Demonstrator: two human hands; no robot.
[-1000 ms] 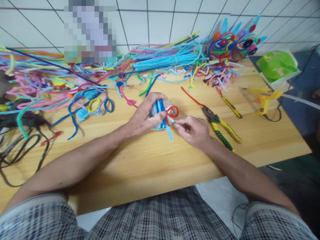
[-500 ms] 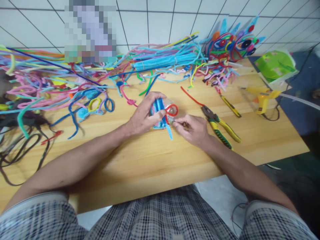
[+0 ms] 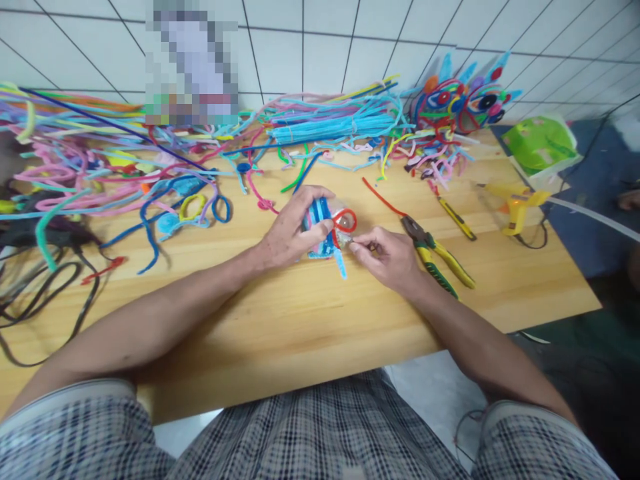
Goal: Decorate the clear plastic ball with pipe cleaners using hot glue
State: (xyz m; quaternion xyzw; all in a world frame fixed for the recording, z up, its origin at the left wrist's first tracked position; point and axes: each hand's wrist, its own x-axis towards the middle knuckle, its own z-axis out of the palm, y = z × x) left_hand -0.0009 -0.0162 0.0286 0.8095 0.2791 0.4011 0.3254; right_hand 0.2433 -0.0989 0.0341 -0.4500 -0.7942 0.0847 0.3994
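My left hand (image 3: 293, 230) is curled around a small pipe-cleaner piece (image 3: 320, 230) made of blue and pink strands, held just above the wooden table (image 3: 310, 313). A red pipe-cleaner loop (image 3: 345, 219) sticks out of the piece on its right side. My right hand (image 3: 387, 257) sits right beside it, thumb and forefinger pinched at the base of the red loop. A light blue strand hangs down from the piece toward the table.
Green-and-yellow pliers (image 3: 437, 257) lie just right of my right hand. A yellow utility knife (image 3: 457, 219) and a yellow glue gun (image 3: 517, 203) lie farther right. Loose pipe cleaners (image 3: 125, 180) cover the back and left. A colourful finished figure (image 3: 463, 100) stands at the back right.
The camera has tipped slightly, shifting the scene down and left. Both hands keep their hold on the piece, with my right fingers moved a little closer to the red loop.
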